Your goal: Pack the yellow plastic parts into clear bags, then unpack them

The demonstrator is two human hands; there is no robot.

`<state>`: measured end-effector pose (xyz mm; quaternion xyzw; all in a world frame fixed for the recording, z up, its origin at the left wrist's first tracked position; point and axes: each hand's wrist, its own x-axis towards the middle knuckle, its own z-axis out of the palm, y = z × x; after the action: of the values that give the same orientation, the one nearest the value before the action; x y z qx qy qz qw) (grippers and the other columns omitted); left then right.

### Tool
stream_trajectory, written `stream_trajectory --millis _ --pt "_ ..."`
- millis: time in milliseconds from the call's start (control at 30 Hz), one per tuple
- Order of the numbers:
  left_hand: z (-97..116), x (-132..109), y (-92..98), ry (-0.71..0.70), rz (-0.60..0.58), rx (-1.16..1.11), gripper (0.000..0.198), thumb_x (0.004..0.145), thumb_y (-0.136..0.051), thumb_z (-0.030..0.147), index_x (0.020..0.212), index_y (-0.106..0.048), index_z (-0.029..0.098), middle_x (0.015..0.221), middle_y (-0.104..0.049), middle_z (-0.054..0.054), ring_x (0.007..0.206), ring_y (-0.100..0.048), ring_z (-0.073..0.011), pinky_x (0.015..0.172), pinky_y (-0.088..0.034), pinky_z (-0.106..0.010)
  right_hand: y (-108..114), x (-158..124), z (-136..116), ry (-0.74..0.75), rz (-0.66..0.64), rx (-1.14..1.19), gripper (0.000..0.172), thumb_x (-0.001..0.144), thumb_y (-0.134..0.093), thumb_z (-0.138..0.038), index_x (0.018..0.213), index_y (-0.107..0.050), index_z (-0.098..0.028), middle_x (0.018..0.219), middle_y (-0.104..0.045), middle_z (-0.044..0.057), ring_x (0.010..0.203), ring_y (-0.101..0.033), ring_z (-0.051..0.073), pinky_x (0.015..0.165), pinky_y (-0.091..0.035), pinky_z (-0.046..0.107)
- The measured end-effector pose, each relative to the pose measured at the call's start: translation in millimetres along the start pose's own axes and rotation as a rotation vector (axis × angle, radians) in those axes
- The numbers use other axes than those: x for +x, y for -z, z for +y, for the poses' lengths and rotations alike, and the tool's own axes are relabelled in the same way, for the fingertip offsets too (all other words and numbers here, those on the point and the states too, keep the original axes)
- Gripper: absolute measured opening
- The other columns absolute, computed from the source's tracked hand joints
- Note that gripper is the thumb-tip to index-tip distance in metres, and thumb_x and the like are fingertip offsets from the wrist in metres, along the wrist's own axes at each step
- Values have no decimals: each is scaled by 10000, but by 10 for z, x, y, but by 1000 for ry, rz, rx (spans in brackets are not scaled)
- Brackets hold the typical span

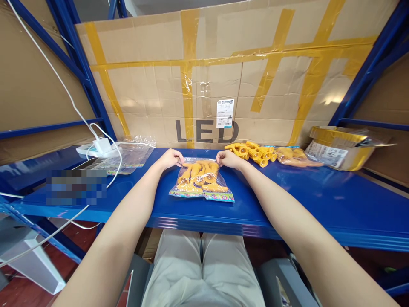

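A clear plastic bag (204, 194) with a colourful printed strip along its near edge lies flat on the blue shelf, filled with several orange horn-shaped plastic pieces (209, 172). My left hand (171, 158) pinches the bag's far left corner, thumb and fingertips together. At the far right corner, my right hand (228, 159) pinches the bag in the same way. Just beyond my right hand is a loose pile of the same orange pieces (255, 152). Another filled bag (297, 157) rests to the right of that pile.
Flat clear bags (134, 155) lie at the left, beside a white power strip with a plug (102, 147) and trailing white cables. An open, taped carton (338, 147) stands at the right. Behind the blue shelf (319, 196) rises a large cardboard sheet (153, 98) marked LED.
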<state>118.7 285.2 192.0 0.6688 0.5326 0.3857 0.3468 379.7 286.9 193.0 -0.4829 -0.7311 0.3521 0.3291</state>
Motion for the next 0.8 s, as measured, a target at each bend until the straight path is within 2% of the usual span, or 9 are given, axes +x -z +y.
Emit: stream_trajectory --millis 167,367,467,600,700,800 --pt "-2 13 0 -132 12 319 241 596 -406 0 501 -568 151 468 -558 26 464 -565 -95 570 -495 -229 14 66 84 86 -30 -178 282 554 -386 99 522 -465 -170 468 -501 -56 488 -494 76 517 -373 179" --pt "10 34 -6 -381 49 655 261 513 -388 -22 458 -561 165 540 -548 23 551 -526 -112 625 -434 -234 30 80 99 174 -47 -426 245 586 -405 62 543 -452 -174 542 -506 -42 565 -484 89 540 -349 187" --pt "-15 68 -16 -427 51 724 259 504 -393 -21 455 -562 169 582 -557 11 584 -528 -123 632 -426 -237 38 74 72 154 -65 -467 228 614 -423 41 565 -472 -176 583 -546 -28 588 -498 97 558 -364 188" --pt "-45 93 -27 -457 84 770 241 524 -413 -15 459 -555 170 634 -565 -7 613 -532 -131 636 -425 -241 35 59 18 50 -85 -387 212 681 -432 -6 570 -504 -172 614 -600 2 577 -532 109 571 -403 196" --pt "-33 76 -37 -494 115 778 231 536 -421 -13 465 -541 171 662 -565 -16 639 -538 -137 636 -424 -244 15 44 1 30 -74 -344 286 808 -440 -128 530 -491 -170 594 -599 23 527 -523 106 560 -420 208" --pt "7 38 -55 -539 137 752 230 542 -418 -11 471 -535 173 690 -574 -23 672 -551 -143 632 -421 -245 -9 52 44 29 -45 -370 417 890 -469 -386 531 -487 -174 571 -598 32 496 -517 106 538 -421 219"
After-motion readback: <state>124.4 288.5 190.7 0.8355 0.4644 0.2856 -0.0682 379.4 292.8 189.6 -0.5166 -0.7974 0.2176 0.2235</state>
